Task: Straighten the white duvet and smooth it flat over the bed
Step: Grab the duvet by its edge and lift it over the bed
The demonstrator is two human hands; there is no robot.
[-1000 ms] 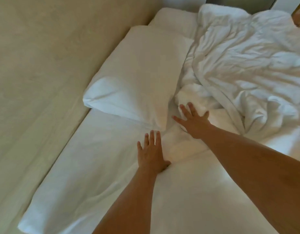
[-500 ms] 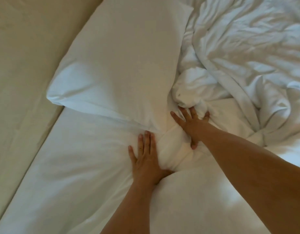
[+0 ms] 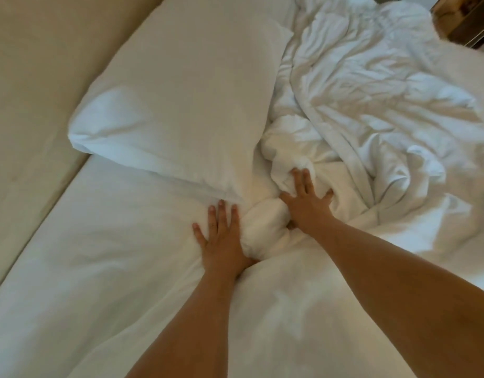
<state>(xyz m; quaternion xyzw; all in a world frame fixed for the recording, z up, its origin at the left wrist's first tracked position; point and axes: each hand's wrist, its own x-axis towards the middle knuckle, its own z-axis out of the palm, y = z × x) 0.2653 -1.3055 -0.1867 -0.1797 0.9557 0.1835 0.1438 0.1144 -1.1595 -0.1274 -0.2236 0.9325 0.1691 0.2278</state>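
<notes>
The white duvet (image 3: 371, 110), soft, light and limp, lies crumpled right of the pillow (image 3: 180, 99), one roll bunched between the flat, straight-fingered left hand (image 3: 224, 241) and splayed right hand (image 3: 307, 205); gripping its edge would probably pull it taut.

Both bare forearms reach forward and draw in toward the bunched duvet fold (image 3: 265, 227). The left grip (image 3: 224, 241) lies palm down against the fold's left side, fingers straight and close together, its thumb hidden behind the fold. The right grip (image 3: 307, 210) presses palm down at the fold's right side, fingers spread, thumb tucked low beside it.
</notes>
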